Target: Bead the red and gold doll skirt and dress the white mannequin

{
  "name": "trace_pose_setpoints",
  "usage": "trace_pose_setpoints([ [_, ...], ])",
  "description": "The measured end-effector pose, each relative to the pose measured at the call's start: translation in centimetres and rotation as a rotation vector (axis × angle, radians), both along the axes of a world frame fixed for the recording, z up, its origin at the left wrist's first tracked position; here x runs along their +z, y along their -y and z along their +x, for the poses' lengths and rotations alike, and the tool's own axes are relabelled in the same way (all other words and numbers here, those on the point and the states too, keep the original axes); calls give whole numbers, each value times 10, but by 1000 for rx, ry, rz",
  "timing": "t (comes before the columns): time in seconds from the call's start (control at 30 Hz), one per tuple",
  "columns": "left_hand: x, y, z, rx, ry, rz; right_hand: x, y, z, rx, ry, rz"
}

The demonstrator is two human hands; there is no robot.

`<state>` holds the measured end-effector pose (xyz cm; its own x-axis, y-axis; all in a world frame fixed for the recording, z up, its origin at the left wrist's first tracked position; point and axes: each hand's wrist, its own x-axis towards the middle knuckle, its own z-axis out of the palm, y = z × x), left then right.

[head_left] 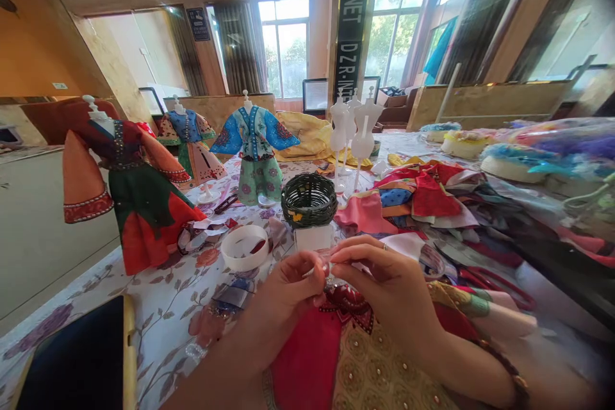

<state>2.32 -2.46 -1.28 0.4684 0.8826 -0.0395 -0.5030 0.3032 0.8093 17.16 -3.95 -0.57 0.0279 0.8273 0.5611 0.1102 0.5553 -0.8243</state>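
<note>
My left hand [298, 278] and my right hand [379, 275] meet at the fingertips in the middle of the view. Both are closed in a pinch around something small and pale that I cannot make out. Just under the fingers lies a dark red beaded trim [350, 304], part of a doll-sized garment. Its pink-red panel [306, 359] and gold patterned cloth [379, 365] spread below my wrists. Beyond my fingertips are a small white card-like piece [313, 237] and a dark woven basket [309, 200].
Dressed doll forms [144, 186] stand at the left, bare white mannequins [368, 134] farther back. A white ring [245, 248], a phone [77, 359] and red-handled scissors [500, 283] lie on the flowered tablecloth [163, 307]. Fabric pieces [437, 195] pile up at the right.
</note>
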Motion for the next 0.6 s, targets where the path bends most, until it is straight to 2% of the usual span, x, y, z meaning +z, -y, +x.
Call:
trace_pose_setpoints([
  [0.6, -4, -1, 4, 37, -42, -16, 1, 2, -2, -1, 21, -39],
])
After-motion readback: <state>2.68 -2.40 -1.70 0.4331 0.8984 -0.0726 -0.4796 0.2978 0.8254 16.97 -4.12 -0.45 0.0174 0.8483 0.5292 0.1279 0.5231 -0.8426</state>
